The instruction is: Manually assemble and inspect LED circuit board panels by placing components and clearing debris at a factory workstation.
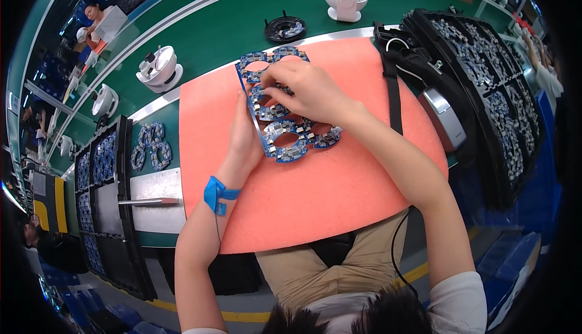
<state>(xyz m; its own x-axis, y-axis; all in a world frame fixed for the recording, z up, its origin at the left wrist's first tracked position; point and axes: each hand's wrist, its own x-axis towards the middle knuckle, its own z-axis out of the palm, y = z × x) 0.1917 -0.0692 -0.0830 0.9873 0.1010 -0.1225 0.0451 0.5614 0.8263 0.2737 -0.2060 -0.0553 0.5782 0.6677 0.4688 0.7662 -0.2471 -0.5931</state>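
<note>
A panel of blue ring-shaped circuit boards (285, 151), still joined together, is held over the salmon-coloured foam mat (327, 200). My left hand (244, 137) grips the panel's left edge; its thumb lies along the rim and its other fingers are hidden beneath. A blue wrist strap (219, 196) with a thin cord is around my left wrist. From the right, my right hand (312, 91) reaches over the panel, its fingers bent and pinching at a board in the upper middle. The exact spot between those fingertips is partly hidden.
Black trays of circuit boards stand at right (485, 85) and left (103, 200). Loose ring boards (151, 146) lie near a metal plate (156, 213) with a metal bar. White rounded housings (160, 70) and a black round part (285, 29) sit beyond. A black strap (393, 100) crosses the mat.
</note>
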